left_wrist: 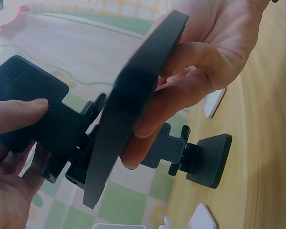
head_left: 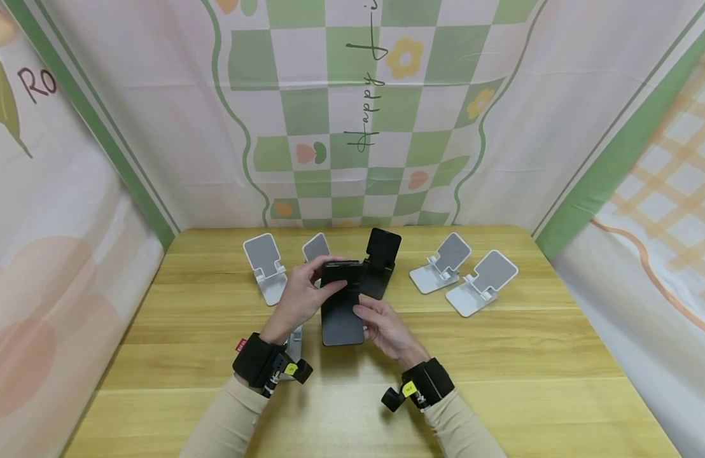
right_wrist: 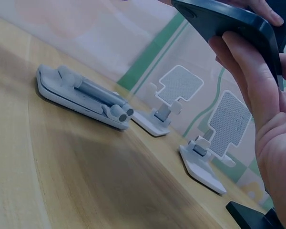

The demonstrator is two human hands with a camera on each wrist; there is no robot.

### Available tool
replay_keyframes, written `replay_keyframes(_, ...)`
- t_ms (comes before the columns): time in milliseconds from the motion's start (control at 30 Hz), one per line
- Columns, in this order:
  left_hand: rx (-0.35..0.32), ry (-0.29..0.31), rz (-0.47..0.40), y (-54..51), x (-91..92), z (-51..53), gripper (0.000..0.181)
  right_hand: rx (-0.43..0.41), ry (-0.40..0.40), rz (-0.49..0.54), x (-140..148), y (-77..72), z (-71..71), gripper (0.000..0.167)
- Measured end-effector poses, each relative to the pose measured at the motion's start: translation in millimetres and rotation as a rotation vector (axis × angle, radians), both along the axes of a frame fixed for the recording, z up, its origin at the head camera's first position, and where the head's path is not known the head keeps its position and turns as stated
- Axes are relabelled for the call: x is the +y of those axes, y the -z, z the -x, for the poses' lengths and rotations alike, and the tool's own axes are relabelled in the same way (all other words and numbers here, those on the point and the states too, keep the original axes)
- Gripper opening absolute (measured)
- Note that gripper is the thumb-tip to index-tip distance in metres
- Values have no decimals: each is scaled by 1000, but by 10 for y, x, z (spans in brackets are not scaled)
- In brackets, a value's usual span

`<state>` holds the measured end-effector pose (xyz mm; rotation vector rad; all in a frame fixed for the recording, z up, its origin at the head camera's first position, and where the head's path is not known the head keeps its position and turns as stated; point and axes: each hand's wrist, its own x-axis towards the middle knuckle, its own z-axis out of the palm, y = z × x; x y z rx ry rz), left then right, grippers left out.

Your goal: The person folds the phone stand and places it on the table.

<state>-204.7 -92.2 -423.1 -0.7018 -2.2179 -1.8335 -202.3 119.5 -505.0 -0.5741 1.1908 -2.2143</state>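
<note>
Head view shows a big yellow-brown wooden table (head_left: 530, 381). Above it, the left hand (head_left: 303, 296) pinches the bumpy small plate (left_wrist: 35, 86) of a black plastic fold-up stand (head_left: 341, 321), and the right hand (head_left: 389, 332) grips the side of its long flat base (left_wrist: 131, 90). Another black plastic stand (head_left: 383, 247) stands close behind, and a folded white-and-grey stand (right_wrist: 57, 90) lies near the left hand. A loose grip could drop the held stand, a wide swing could knock its neighbour, and its round black hinge (left_wrist: 77, 172) might nip a finger if the plates snap together.
</note>
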Motion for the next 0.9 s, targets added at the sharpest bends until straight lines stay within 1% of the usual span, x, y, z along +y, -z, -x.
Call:
replay_keyframes(133, 4, -18, 5, 5, 1, -4, 38, 3, 4, -9, -6, -4, -2, 33)
replay_keyframes(433, 20, -25, 12, 25, 0, -6, 37, 9, -6, 3, -8, 24, -2, 33)
replay_keyframes(533, 23, -24, 37, 24, -3, -7, 38, 5, -10, 7, -5, 38, 1, 32)
replay_keyframes(667, 52, -25, 87, 14, -9, -11, 40, 9, -14, 9, -9, 34, 4, 33)
replay_keyframes(700, 67, -27, 102, 6, -11, -14, 40, 12, -15, 8, -10, 30, 5, 34)
replay_keyframes(800, 151, -41, 148, -40, -12, -22, 44, 12, -7, 2, -14, 13, 5, 33)
replay_keyframes(867, 239, -65, 191, -83, -11, -26, 48, 12, 7, -5, -16, 6, 7, 33)
replay_keyframes(900, 294, -85, 222, -110, -10, -31, 49, 14, 16, -10, -15, 7, 10, 34)
